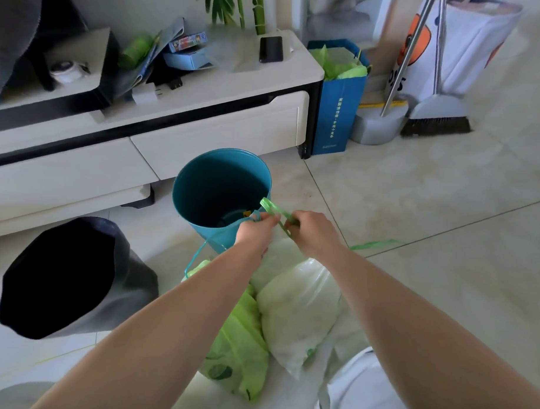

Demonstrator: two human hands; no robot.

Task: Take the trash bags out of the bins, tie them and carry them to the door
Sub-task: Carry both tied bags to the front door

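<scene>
both the left hand (257, 232) and right hand (312, 233) pinch the green drawstring (273, 208) above the white trash bag (297, 307), which sits on the floor before the teal bin (200, 182). the knot itself seems hidden, so pull evenly and cinch it snug against the neck.

Low cabinet (214, 139): white top, dark trim, two cream drawers, black feet; stands against a pale wall (151, 9).
On its top: black phone (270, 49) at the right end, blue boxes (187, 42) mid-top, green bottle (136, 50) left of those, white plug block (147, 94) near the front edge.
Behind its right end: green plant stems (246, 9).
Just beside its right side: blue paper bag (336, 110) (green material showing at the mouth).
Farther right of the cabinet: grey dustpan (379, 124), broom (437, 119), white printed bag (465, 44).
In front of it: glossy beige tiled floor (430, 183), soft daylight.
</scene>
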